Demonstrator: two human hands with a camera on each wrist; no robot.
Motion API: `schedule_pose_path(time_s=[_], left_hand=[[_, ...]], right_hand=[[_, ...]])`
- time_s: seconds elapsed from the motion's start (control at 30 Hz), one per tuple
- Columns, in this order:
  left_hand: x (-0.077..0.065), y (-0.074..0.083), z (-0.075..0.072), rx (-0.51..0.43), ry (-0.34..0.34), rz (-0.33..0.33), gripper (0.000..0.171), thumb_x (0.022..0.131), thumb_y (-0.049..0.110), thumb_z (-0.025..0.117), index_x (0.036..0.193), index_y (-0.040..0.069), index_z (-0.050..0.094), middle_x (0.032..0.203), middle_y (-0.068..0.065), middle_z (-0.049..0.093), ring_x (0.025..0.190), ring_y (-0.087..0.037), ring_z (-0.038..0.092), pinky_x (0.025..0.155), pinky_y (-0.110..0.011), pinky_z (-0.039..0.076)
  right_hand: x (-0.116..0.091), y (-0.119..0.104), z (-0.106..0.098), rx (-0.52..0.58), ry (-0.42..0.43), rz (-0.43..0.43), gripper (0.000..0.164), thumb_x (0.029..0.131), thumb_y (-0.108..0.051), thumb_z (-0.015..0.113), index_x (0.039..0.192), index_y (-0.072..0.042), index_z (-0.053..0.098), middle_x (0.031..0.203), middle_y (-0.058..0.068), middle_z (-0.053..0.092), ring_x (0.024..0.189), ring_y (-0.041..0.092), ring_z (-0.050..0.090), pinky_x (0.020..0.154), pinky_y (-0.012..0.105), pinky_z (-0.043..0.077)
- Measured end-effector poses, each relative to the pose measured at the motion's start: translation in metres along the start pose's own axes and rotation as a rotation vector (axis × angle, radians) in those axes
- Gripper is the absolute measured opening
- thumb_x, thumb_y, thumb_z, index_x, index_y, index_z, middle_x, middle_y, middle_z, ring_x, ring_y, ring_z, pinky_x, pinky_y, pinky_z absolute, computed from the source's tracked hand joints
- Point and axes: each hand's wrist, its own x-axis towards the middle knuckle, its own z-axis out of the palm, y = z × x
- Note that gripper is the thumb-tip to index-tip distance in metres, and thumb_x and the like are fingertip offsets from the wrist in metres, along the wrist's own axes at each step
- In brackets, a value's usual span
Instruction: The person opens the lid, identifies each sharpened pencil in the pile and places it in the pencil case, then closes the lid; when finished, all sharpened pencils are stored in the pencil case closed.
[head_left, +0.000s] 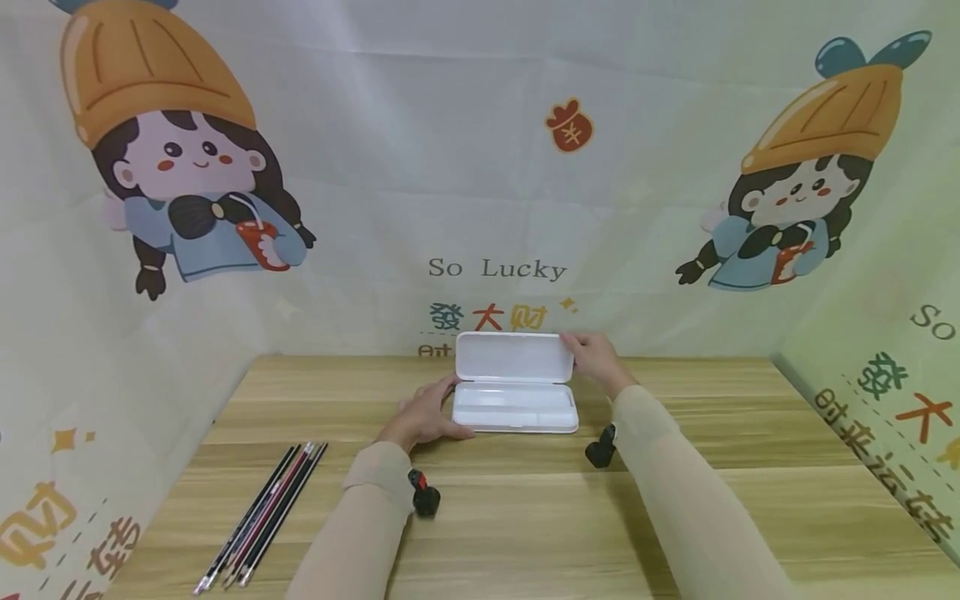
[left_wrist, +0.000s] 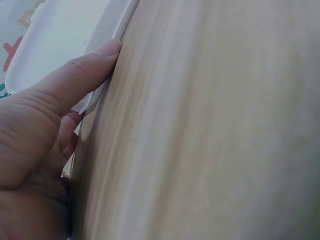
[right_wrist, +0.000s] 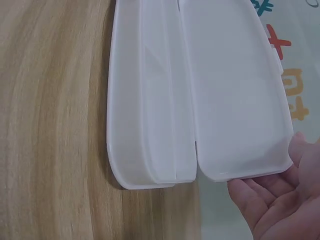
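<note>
A big picture cloth (head_left: 480, 167) hangs behind the wooden table (head_left: 510, 517). Near the table's back sits a long white box (head_left: 517, 415), its round-cornered lid (head_left: 513, 358) up. The left hand (head_left: 426, 412) holds 1 end; the right hand (head_left: 598, 358) pinches the lid's corner. Skinny pencils (head_left: 268, 508) lie left

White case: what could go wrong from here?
The right hand holds the raised lid by its right end only; if that grip slips, the lid might drop. The left hand has its thumb at the case's front edge, so it could get nipped. The pencils lie loose; the left sleeve might nudge them.
</note>
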Motion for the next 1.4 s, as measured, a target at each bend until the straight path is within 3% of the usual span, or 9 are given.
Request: schedule_pose_path(time_s=[0.3, 0.57, 0.67, 0.77, 0.87, 0.97, 1.1, 1.23, 1.4], left_hand=[[0.001, -0.001, 0.002, 0.027, 0.000, 0.012, 0.101, 0.072, 0.043, 0.092, 0.156, 0.020, 0.039, 0.158, -0.011, 0.041, 0.147, -0.034, 0.032, 0.111, -0.055, 0.025], [-0.001, -0.002, 0.003, 0.035, 0.012, 0.044, 0.100, 0.074, 0.042, 0.090, 0.156, 0.015, 0.039, 0.158, -0.013, 0.041, 0.147, -0.036, 0.031, 0.113, -0.059, 0.023], [-0.001, -0.001, 0.003, 0.040, 0.013, 0.053, 0.100, 0.076, 0.043, 0.089, 0.156, 0.014, 0.038, 0.159, -0.015, 0.040, 0.147, -0.037, 0.031, 0.113, -0.060, 0.024], [-0.001, -0.001, 0.003, 0.054, 0.017, 0.054, 0.100, 0.076, 0.045, 0.088, 0.156, 0.014, 0.038, 0.159, -0.014, 0.040, 0.147, -0.037, 0.031, 0.113, -0.061, 0.023], [-0.001, -0.001, 0.004, 0.059, 0.025, 0.059, 0.099, 0.076, 0.046, 0.088, 0.156, 0.016, 0.038, 0.158, -0.013, 0.041, 0.147, -0.036, 0.032, 0.112, -0.061, 0.024], [-0.002, -0.001, 0.003, 0.054, 0.027, 0.064, 0.098, 0.076, 0.045, 0.088, 0.156, 0.016, 0.039, 0.158, -0.014, 0.041, 0.147, -0.036, 0.032, 0.111, -0.061, 0.024], [-0.004, -0.001, 0.000, 0.018, 0.001, 0.081, 0.097, 0.078, 0.038, 0.088, 0.157, 0.014, 0.037, 0.159, -0.016, 0.039, 0.147, -0.038, 0.032, 0.115, -0.063, 0.022], [-0.009, -0.001, -0.006, -0.038, -0.035, 0.119, 0.093, 0.079, 0.031, 0.088, 0.155, 0.009, 0.039, 0.158, -0.018, 0.040, 0.146, -0.039, 0.033, 0.119, -0.061, 0.022], [-0.022, -0.001, -0.026, -0.121, -0.036, 0.139, 0.070, 0.092, 0.022, 0.076, 0.150, 0.000, 0.044, 0.150, -0.023, 0.049, 0.138, -0.042, 0.045, 0.114, -0.054, 0.037]], right_hand=[[0.002, 0.000, 0.000, -0.019, 0.012, 0.035, 0.054, 0.110, -0.034, 0.045, 0.141, 0.010, 0.052, 0.140, 0.029, 0.055, 0.123, 0.042, 0.060, 0.105, 0.047, 0.049], [-0.014, 0.008, -0.006, -0.108, -0.080, -0.030, 0.058, 0.111, -0.037, 0.038, 0.140, 0.011, 0.050, 0.134, 0.029, 0.059, 0.121, 0.042, 0.059, 0.108, 0.053, 0.044], [-0.025, 0.015, -0.010, -0.217, -0.160, -0.066, 0.056, 0.111, -0.035, 0.039, 0.141, 0.011, 0.051, 0.137, 0.030, 0.057, 0.128, 0.044, 0.054, 0.110, 0.055, 0.041], [-0.035, 0.022, -0.014, -0.356, -0.297, -0.105, 0.055, 0.109, -0.032, 0.046, 0.144, 0.010, 0.048, 0.143, 0.030, 0.052, 0.135, 0.045, 0.046, 0.113, 0.056, 0.037], [-0.042, 0.028, -0.016, -0.377, -0.418, -0.136, 0.063, 0.104, -0.028, 0.059, 0.151, 0.007, 0.038, 0.151, 0.028, 0.044, 0.143, 0.044, 0.036, 0.118, 0.056, 0.028], [-0.045, 0.032, -0.013, -0.342, -0.470, -0.175, 0.075, 0.095, -0.022, 0.073, 0.153, 0.006, 0.034, 0.149, 0.025, 0.047, 0.141, 0.040, 0.038, 0.120, 0.056, 0.024], [-0.045, 0.034, -0.009, -0.344, -0.471, -0.207, 0.081, 0.088, -0.020, 0.081, 0.150, 0.006, 0.037, 0.143, 0.021, 0.052, 0.136, 0.038, 0.043, 0.119, 0.056, 0.025], [-0.047, 0.038, -0.006, -0.374, -0.438, -0.216, 0.082, 0.088, -0.022, 0.081, 0.149, 0.008, 0.037, 0.146, 0.023, 0.049, 0.139, 0.040, 0.041, 0.119, 0.056, 0.025], [-0.048, 0.040, -0.005, -0.385, -0.400, -0.212, 0.081, 0.089, -0.023, 0.081, 0.150, 0.007, 0.037, 0.150, 0.025, 0.046, 0.142, 0.042, 0.037, 0.120, 0.056, 0.024]])
